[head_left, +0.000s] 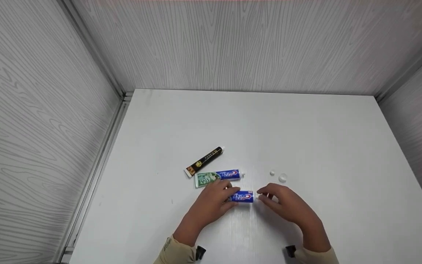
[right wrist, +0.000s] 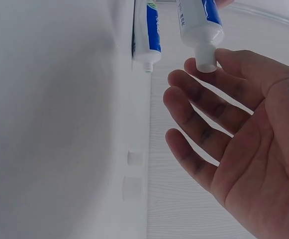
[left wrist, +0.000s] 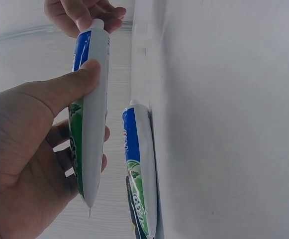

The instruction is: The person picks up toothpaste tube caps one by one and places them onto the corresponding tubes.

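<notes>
Your left hand [head_left: 209, 201] grips a blue-green tube [left wrist: 94, 124] above the table [head_left: 343, 165]; your right hand [head_left: 288, 203] pinches its white cap [right wrist: 205, 59]. Label lettering [head_left: 241, 197] too blurred to read. Beyond: 1 similar tube [head_left: 229, 174], nozzle [right wrist: 148, 67] bare, 1 black tube [head_left: 205, 160], 2 loose caps [head_left: 282, 178].

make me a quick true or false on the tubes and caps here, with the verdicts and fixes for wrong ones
1. The left hand holds a blue-and-green tube. True.
2. The right hand touches the black tube. False: its fingers are at the held tube's white cap.
3. Two loose caps lie on the table. True.
4. Those two are the same size. False: one is clearly smaller.
5. Of the three tubes, the black one lies farthest from the person. True.
6. All the tubes are standing upright. False: the two not held lie flat.
</notes>
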Demonstrator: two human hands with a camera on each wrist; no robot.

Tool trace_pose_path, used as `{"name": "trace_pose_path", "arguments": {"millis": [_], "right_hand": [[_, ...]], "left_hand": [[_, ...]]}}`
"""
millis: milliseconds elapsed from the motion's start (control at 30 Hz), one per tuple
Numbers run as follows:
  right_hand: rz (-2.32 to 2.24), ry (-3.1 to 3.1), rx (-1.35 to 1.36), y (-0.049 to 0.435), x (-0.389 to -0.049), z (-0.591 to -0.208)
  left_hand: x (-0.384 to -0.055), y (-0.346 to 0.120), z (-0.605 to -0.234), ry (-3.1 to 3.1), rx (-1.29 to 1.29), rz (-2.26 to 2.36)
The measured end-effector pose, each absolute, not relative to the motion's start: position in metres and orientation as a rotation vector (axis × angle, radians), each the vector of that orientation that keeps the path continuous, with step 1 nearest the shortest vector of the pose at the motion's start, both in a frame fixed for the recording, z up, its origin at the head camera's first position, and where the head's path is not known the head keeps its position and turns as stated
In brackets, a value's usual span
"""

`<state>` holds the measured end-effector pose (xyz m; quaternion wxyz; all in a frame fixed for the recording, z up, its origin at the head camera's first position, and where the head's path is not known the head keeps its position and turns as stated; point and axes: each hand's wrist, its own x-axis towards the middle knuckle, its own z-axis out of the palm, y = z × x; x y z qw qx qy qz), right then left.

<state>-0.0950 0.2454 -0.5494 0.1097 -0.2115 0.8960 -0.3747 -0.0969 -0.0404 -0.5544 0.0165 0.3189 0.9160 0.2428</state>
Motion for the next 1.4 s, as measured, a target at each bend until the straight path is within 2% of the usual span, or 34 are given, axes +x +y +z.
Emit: {"name": "trace_pose_path", "arguments": {"millis": [767, 1400], "right_hand": [[-1.202, 2.722, -0.738, 0.2435, -0.0923, -0.5500], [-1.145, 2.665, -0.688, 0.2446, -0.0931, -0.5515]], "left_hand": [[-0.0946, -0.0413, -0.5560, 2.855, 1.011, 0.762], [-0.0949, -0.0425, -0.5544, 2.859, 1.008, 0.749]]}}
